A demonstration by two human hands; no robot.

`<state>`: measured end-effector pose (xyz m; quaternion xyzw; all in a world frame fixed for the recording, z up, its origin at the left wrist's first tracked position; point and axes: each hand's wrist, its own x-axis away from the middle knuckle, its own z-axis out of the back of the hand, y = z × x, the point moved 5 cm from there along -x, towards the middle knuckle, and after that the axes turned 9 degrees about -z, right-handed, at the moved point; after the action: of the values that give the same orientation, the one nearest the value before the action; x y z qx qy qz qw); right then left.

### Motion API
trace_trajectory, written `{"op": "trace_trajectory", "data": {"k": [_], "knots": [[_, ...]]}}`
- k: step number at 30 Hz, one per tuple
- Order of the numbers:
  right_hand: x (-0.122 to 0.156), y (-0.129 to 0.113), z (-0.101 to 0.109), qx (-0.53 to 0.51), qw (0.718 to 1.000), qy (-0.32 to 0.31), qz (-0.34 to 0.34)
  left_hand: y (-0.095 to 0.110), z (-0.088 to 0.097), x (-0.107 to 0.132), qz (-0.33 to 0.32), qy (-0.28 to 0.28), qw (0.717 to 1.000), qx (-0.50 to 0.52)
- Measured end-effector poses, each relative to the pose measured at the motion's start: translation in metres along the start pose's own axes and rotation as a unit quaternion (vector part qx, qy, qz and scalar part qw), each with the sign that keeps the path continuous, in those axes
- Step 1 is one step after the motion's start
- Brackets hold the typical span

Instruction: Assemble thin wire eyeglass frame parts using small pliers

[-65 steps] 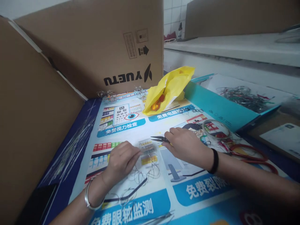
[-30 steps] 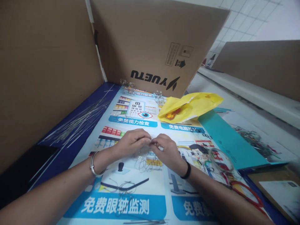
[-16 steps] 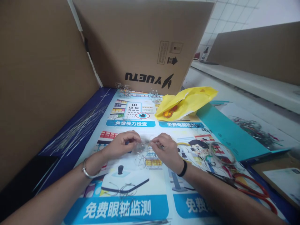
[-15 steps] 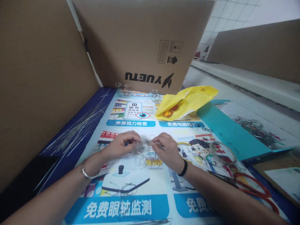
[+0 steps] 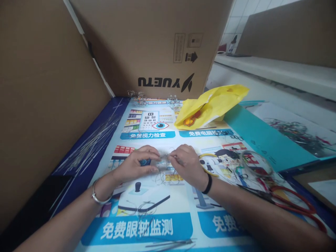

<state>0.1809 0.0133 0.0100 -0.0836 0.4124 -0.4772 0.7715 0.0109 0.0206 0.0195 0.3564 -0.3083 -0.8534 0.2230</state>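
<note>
My left hand [image 5: 136, 163] and my right hand [image 5: 186, 165] meet over the printed poster mat [image 5: 157, 224], fingertips pinched together on a small clear piece with thin wire [image 5: 165, 160]. Both hands are closed in a pinch. A small dark blue object [image 5: 145, 162] shows under my left fingers. Bent wire loops [image 5: 165, 178] lie on the mat just below the hands. A silver bangle is on my left wrist, a black band on my right.
Cardboard walls [image 5: 147, 45] stand behind and to the left. A yellow plastic bag [image 5: 210, 105] lies at the back. Straight wires [image 5: 89, 147] lie left. Red-handled scissors [image 5: 291, 204] and a clear round lid [image 5: 256, 162] sit right, beside a teal tray [image 5: 259, 136] of wire pieces.
My right hand has put down the black pliers and joined my left hand in a pinch on the small piece. The view swung left and tilted slightly.
</note>
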Motion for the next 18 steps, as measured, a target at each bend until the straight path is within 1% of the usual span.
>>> {"op": "trace_trajectory", "data": {"k": [5,10,14,18], "knots": [[-0.0001,-0.0008,-0.0017,0.000,1.000,-0.011,0.010,0.0041,-0.0042,-0.0031,0.001,0.020,1.000,-0.018],[0.0002,-0.0050,-0.0018,-0.007,0.999,-0.016,0.034,0.0076,-0.0069,-0.0043,-0.024,0.053,0.996,-0.074],[0.0008,-0.0057,-0.0022,-0.007,0.999,-0.018,0.037,0.0091,-0.0089,-0.0044,-0.041,0.058,0.991,-0.113],[0.0012,-0.0047,-0.0028,-0.018,0.999,-0.021,0.036,0.0094,-0.0090,-0.0043,-0.046,0.068,0.988,-0.128]]}}
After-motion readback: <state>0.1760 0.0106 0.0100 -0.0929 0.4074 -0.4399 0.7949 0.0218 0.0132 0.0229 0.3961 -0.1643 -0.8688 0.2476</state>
